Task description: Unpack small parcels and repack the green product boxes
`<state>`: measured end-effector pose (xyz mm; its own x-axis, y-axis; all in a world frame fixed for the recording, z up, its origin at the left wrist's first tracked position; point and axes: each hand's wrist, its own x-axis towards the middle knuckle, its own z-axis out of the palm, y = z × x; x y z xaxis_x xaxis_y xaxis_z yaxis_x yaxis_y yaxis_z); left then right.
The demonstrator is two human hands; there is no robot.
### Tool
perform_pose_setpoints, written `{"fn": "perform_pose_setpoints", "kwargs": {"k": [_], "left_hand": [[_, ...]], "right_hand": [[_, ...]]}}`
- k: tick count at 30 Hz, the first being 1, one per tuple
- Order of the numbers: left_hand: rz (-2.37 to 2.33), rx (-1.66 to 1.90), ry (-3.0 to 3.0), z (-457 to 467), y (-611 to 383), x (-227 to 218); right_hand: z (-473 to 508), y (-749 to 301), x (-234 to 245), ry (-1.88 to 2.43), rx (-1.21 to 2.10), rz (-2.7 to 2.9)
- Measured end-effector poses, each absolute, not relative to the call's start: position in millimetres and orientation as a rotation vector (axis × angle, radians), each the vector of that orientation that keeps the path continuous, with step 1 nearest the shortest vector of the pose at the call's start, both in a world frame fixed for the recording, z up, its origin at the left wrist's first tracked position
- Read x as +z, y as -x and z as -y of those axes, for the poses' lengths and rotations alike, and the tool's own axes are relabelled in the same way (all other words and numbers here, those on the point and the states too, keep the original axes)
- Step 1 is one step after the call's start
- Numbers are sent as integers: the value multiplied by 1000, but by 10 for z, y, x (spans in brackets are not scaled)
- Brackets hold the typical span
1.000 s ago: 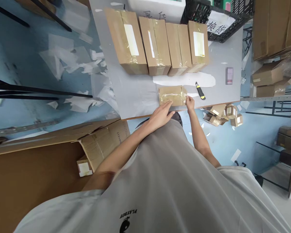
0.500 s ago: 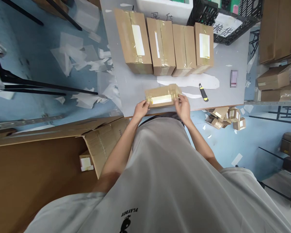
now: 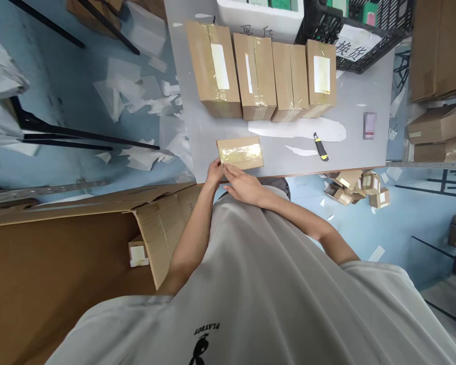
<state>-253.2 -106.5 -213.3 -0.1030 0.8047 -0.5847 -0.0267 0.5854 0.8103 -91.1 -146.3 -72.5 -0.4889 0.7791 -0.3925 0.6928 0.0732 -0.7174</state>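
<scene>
A small brown cardboard box (image 3: 243, 153) with shiny clear tape across its top face lies near the front edge of the table. My left hand (image 3: 214, 172) has its fingers closed at the box's near left corner. Stretched across from the right, my right hand (image 3: 245, 185) points its extended fingers at that same corner, with the thumb apart; the fingertips touch the near edge. To the right of the box a black and yellow utility knife (image 3: 320, 147) lies on the table.
Several taped cardboard boxes (image 3: 254, 76) stand in a row at the table's back. Behind them are a white foam box (image 3: 260, 21) and a black crate (image 3: 359, 63). A large open carton (image 3: 61, 284) stands lower left. Small boxes (image 3: 351, 187) and paper scraps litter the floor.
The small box has been turned, so a taped face shows instead of the white label, and it sits further left. My right hand has moved left, from the box's right end to its left corner.
</scene>
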Motion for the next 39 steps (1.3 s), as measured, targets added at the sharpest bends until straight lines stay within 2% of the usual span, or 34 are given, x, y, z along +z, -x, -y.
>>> {"fn": "perform_pose_setpoints", "kwargs": {"k": [5,13,19,24,29,32,36,39], "left_hand": [[-1476,866,-610,1099,2595,-2060],[-1604,670,-472,1012,2599,-2157],[-1460,520,-521,982,2255,-2059],[-1320,371,-428,991,2256,-1882],[-1208,431,-367,1062,2360,-1544],[-1298,577,-502,996,2304,-1392],[-1508,648,-665,789,2365,-1395],[-1469,652,-675,737,2615,-1464]], "right_hand": [[1480,916,-648,1585,1357,2280],[1604,392,-292,1935,1254,2142],[1741,-97,-585,1863,1099,1773],[1386,-518,-888,1960,822,1488],[1169,-684,-1046,1860,1070,1374],[1270,-536,-1015,1866,1071,1376],[1445,-253,-922,1813,1052,1407],[1438,-144,-962,1710,1150,1413]]}}
